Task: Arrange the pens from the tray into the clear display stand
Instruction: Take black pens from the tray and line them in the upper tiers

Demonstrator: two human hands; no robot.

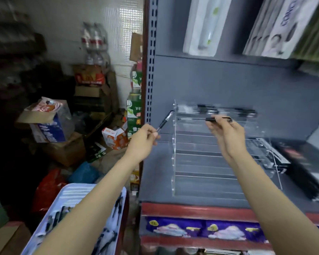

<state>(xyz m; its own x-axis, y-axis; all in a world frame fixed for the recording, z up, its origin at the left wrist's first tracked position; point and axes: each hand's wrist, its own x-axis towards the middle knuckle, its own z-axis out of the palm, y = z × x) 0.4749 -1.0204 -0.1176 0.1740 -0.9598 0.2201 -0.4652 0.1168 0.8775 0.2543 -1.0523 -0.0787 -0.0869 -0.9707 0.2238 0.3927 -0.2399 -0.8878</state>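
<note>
A clear tiered display stand (201, 162) sits on a grey shelf. Several black pens (226, 110) lie along its top tier. My right hand (226, 133) pinches a black pen (218, 119) and holds it level over the second tier. My left hand (144, 138) pinches another black pen (165, 120) by its lower end, just left of the stand's upper left corner, the pen tilted up and to the right. A pale striped tray (70, 194) with several black pens (107, 238) is at the lower left, partly hidden under my left forearm.
The grey shelf (155, 177) has a red front edge. A black box (306, 162) and a second clear holder (265, 153) stand right of the stand. A perforated upright (151, 57) borders the shelf on the left. Cartons and bags (66, 137) crowd the floor at left.
</note>
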